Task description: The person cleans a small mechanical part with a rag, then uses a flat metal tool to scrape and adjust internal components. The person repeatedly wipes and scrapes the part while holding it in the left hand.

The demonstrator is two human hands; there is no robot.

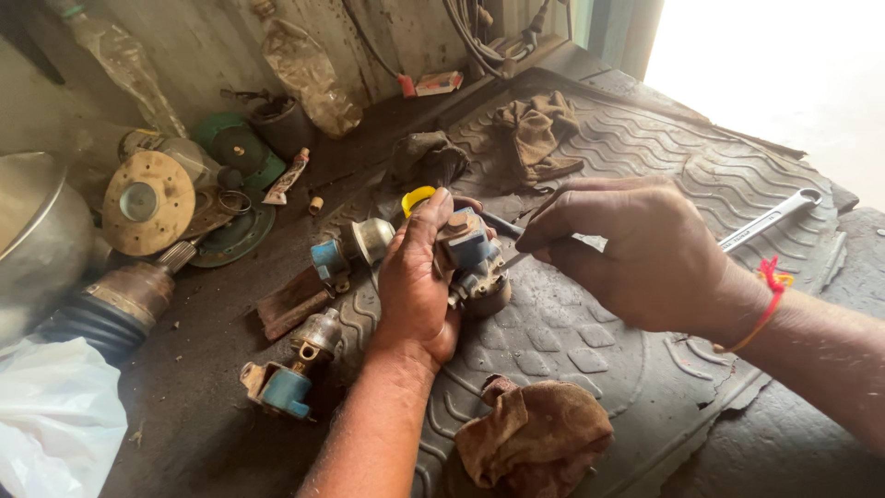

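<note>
I see a dirty bench (194, 415) with a grey rubber mat (645, 369) on it. On the mat lie two rags (535, 438), a wrench (770, 218) and blue valves (286, 373).

Rubber mat (701, 184) as landmark. On it: a wrench (770, 218) at the far right, a brown rag (535, 438) at the near edge, another rag (536, 129) at the far edge. Left of it: two blue-bodied valves (290, 369), a drive shaft (115, 300), a white plastic bag (51, 415).
</note>
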